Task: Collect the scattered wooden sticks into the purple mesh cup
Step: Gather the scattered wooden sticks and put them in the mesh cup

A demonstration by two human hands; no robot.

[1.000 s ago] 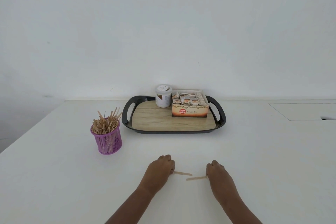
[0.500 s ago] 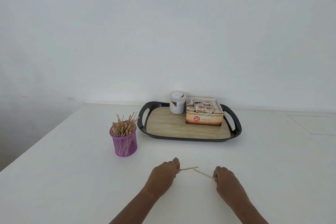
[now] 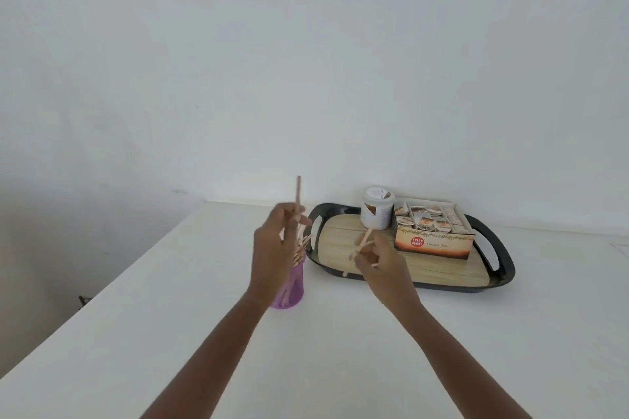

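1. The left hand (image 3: 272, 248) is raised above the desk (image 3: 340, 350), its fingers curled round a wooden stick (image 3: 298, 194) that stands nearly upright, with the top end well above the knuckles.
2. The purple cup (image 3: 294, 286) stands on the desk toward the left edge, just beyond that hand and partly hidden by it. The lower end of the held stick is out of sight behind the fingers, so I cannot tell if it touches the cup.
3. A bundle of sticks (image 3: 302, 246) pokes up from the cup, right beside the left fingers.
4. The right hand (image 3: 381, 265) hovers to the right of the cup, apart from it, pinching a second stick (image 3: 366, 237) that tilts, upper end away from the person.
5. A black tray (image 3: 503, 262) with a wood-look floor sits near the far edge of the desk, behind the right hand.
6. On the tray, a white jar (image 3: 377, 207) stands at the back, and a tea box (image 3: 434, 241) sits just to its right.
7. The frame is motion-blurred.
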